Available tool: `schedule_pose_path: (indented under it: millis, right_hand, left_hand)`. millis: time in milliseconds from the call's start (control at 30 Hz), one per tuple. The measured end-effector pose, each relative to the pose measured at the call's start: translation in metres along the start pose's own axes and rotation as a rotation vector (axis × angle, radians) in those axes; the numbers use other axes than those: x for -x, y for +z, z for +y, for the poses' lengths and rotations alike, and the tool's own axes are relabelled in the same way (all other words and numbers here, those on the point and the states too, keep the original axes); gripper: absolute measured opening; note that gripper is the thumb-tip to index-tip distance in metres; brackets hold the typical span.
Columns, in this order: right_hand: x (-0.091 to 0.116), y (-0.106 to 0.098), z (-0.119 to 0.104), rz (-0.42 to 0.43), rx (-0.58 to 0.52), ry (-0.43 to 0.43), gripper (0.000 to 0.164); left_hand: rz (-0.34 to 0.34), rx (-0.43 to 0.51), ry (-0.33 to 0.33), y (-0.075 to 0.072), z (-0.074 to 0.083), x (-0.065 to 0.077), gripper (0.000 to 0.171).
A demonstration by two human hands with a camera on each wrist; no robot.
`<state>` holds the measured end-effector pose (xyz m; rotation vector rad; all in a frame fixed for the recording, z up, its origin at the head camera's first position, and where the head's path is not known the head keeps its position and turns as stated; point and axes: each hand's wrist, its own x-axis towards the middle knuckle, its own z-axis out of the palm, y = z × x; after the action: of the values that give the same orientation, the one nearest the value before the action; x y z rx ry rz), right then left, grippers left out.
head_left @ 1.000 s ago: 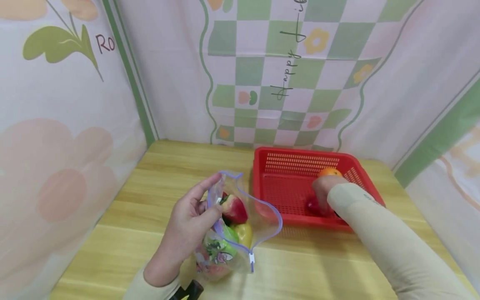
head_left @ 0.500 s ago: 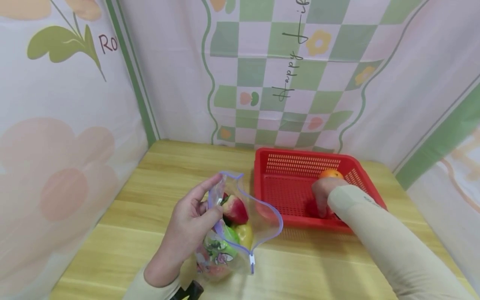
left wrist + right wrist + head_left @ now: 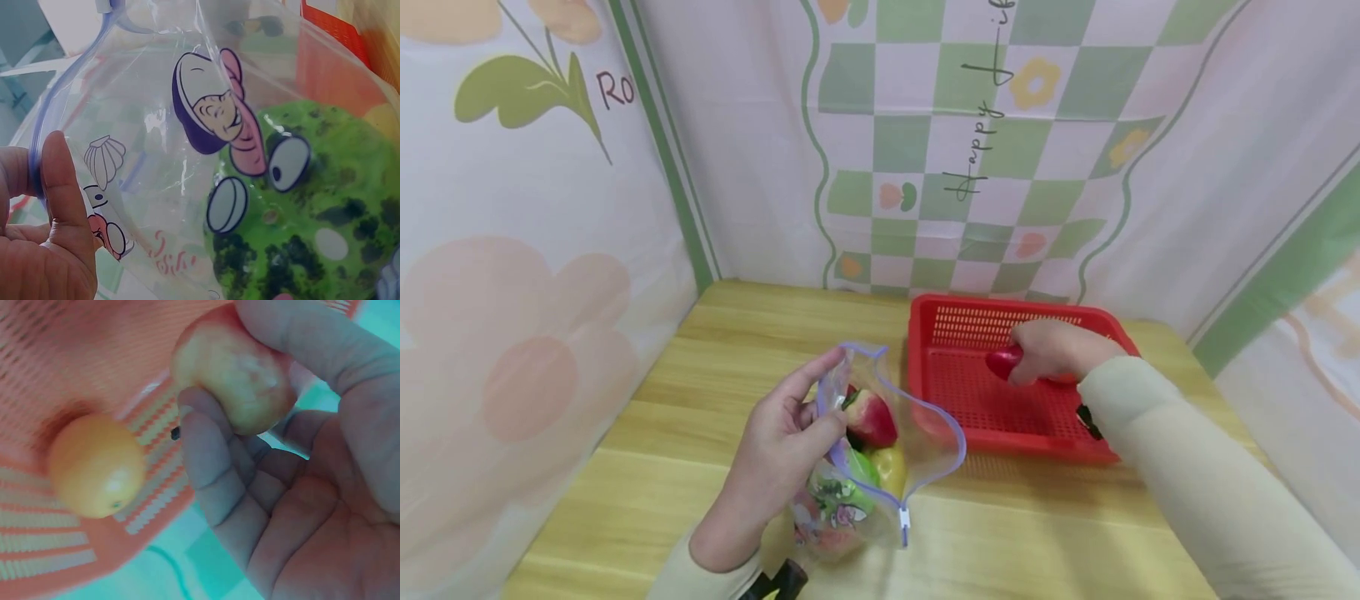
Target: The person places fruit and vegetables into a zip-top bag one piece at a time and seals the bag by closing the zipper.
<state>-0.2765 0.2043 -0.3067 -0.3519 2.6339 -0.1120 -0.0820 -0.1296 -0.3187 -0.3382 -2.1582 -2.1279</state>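
My left hand (image 3: 782, 450) pinches the rim of a clear zip bag (image 3: 928, 454) with a purple-blue edge and a white slider. Inside the bag are a red and cream fruit (image 3: 871, 418), a yellow fruit (image 3: 889, 471) and a green fruit (image 3: 861, 468). In the left wrist view, the green one (image 3: 325, 206) has dark mottling and sits behind the bag's cartoon prints. My right hand (image 3: 1051, 348) grips a glossy red apple (image 3: 1003, 362) above the basket; in the right wrist view this apple (image 3: 234, 369) shows a yellowish side between thumb and fingers.
The red perforated basket (image 3: 925, 325) stands at the back right of the wooden table (image 3: 700, 400). An orange (image 3: 97, 465) lies in it, mostly hidden behind my right hand in the head view. Printed curtains (image 3: 752, 167) close off the back and sides.
My right hand has risen from the basket's floor with the red apple, moving up and slightly away from the near wall. The left hand and the bag stay nearly still.
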Motion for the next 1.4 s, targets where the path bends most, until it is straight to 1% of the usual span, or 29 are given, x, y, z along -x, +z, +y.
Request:
schedule_pose_path:
  millis: [100,200,300,400,533,700,800,867,1000,1100,1200,1400]
  right_hand:
    - [0.006,-0.008,-0.009,0.083,0.023,-0.094,0.042]
    - [0.017,-0.016,-0.018,0.165,0.003,-0.168,0.048]
    - [0.031,-0.021,-0.029,0.245,-0.024,-0.221,0.053]
    - [0.047,-0.025,-0.042,0.303,-0.05,-0.249,0.056]
    - [0.073,-0.026,-0.062,0.35,-0.101,-0.316,0.057]
    - [0.106,-0.022,-0.088,0.412,-0.145,-0.442,0.045]
    - [0.123,-0.017,-0.103,0.438,-0.132,-0.511,0.043]
    - [0.131,-0.013,-0.113,0.445,-0.114,-0.549,0.045]
    - [0.141,-0.001,-0.131,0.476,-0.05,-0.618,0.051]
    - [0.142,0.01,-0.14,0.522,0.026,-0.644,0.053]
    - [0.139,0.022,-0.145,0.581,0.099,-0.638,0.054]
    - [0.132,0.039,-0.152,0.696,0.196,-0.562,0.054]
  left_hand:
    - [-0.003,0.009,-0.005,0.001,0.0,0.0,0.06]
    - [-0.003,0.006,-0.003,0.001,0.0,0.0,0.06]
    - [-0.002,-0.003,0.003,0.002,0.0,0.0,0.06]
    - [-0.003,-0.01,0.008,0.002,0.0,0.0,0.06]
    - [-0.008,-0.013,0.012,0.002,0.0,-0.001,0.059]
    - [-0.019,0.001,0.011,0.003,0.0,-0.001,0.059]
    - [-0.036,0.001,0.016,0.002,-0.002,-0.001,0.059]
    - [-0.044,0.001,0.022,0.002,-0.003,-0.001,0.059]
    - [-0.052,0.01,0.035,0.001,-0.004,0.0,0.06]
    - [-0.056,0.014,0.041,0.001,-0.004,0.0,0.061]
    - [-0.059,0.019,0.042,0.001,-0.004,0.0,0.061]
    - [-0.067,0.018,0.056,-0.001,-0.004,0.001,0.06]
